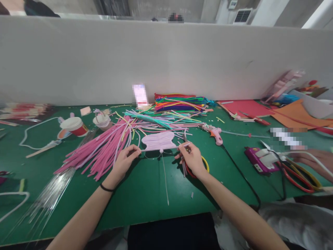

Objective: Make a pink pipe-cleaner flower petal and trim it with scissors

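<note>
A lavender piece built of pipe cleaner rows (158, 140) lies in the middle of the green table, wavy at its sides. Along its lower edge runs a straight lavender pipe cleaner (152, 150). My left hand (127, 158) pinches this strip's left end between thumb and fingers. At its right end, my right hand (191, 158) grips it the same way. A small lavender knob (161, 150) sits at the edge's middle, with a thin pale stem (164, 178) hanging toward me and fine wire loops beside it. Scissors (206, 164) with red and yellow handles lie partly under my right hand.
Pink pipe cleaners (97, 149) and thin wires (52, 191) spread at left, near a paper cup (75, 126). Coloured pipe cleaners (179, 104) are piled behind. A pink glue gun (215, 134), its cord, and a purple power strip (260, 163) lie right, near another person's hand (312, 161).
</note>
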{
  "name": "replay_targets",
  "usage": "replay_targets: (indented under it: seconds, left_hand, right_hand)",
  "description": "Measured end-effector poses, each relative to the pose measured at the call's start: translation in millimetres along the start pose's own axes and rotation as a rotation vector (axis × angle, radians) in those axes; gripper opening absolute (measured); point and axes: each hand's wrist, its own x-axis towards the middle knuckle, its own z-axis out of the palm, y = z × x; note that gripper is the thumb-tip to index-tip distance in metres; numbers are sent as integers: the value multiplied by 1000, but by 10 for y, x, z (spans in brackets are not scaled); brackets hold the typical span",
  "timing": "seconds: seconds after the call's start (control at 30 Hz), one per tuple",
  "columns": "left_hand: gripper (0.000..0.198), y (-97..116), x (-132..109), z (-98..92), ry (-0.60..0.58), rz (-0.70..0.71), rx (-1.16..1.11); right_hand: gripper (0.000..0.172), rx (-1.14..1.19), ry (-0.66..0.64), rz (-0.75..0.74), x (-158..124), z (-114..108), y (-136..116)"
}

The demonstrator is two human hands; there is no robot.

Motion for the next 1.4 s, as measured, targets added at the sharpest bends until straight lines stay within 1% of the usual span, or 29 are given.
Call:
replay_targets:
  seconds: [0.13, 0.23, 0.33, 0.47, 0.6, 0.7, 0.77, 0.9, 0.97, 1.03, 1.1, 1.13, 1.17, 1.23, 1.27, 1.3, 1.4]
  left_hand:
    - [18, -47, 5, 12, -29, -39, -98]
    - [19, -91, 1, 18, -86, -96, -190]
    - [20, -111, -7, 17, -128, -142, -239]
    - [18, -65, -11, 38, -133, -175, -306]
    - [17, 27, 12, 74, -139, -221, -476]
    - [19, 49, 43, 67, -141, -205, -598]
    - [22, 34, 61, 54, -129, -177, -631]
    - [24, -7, 78, 59, -20, -127, -622]
    - [21, -12, 75, 72, 2, -138, -629]
    - [25, -2, 64, 86, -60, -213, -652]
    - [35, 21, 46, 106, -143, -319, -682]
    - [41, 38, 34, 120, -163, -365, -696]
    - [46, 58, 22, 138, -158, -399, -712]
    - [54, 108, -2, 179, -93, -428, -746]
    - [56, 136, -15, 199, -63, -438, -757]
    - [55, 163, -27, 215, -57, -438, -770]
    - [50, 224, -59, 226, -130, -416, -776]
  right_hand:
    - [33, 51, -12, 10, 32, 5, 37]
    - [34, 116, -10, -5, 51, 2, 51]
    - [35, 175, -12, 14, 61, -2, 48]
    - [35, 209, -9, 42, 75, 0, 11]
    - [34, 209, 7, 40, 73, 15, -7]
    - [30, 200, -33, 22, 42, 43, 0]
    - [28, 198, -61, 4, 15, 64, -1]
    - [28, 110, -116, -96, -29, 74, -29]
    - [28, 48, -139, -147, -46, 58, -49]
    - [28, 0, -150, -189, -58, 34, -64]
    - [27, -33, -152, -219, -61, 10, -76]
    - [27, -40, -151, -228, -57, 0, -82]
    - [26, -39, -151, -233, -50, -9, -88]
    - [25, -16, -160, -231, -27, -21, -100]
    - [24, -13, -162, -229, -12, -27, -105]
    - [23, -25, -161, -233, 4, -34, -110]
    - [22, -152, -144, -284, 46, -60, -122]
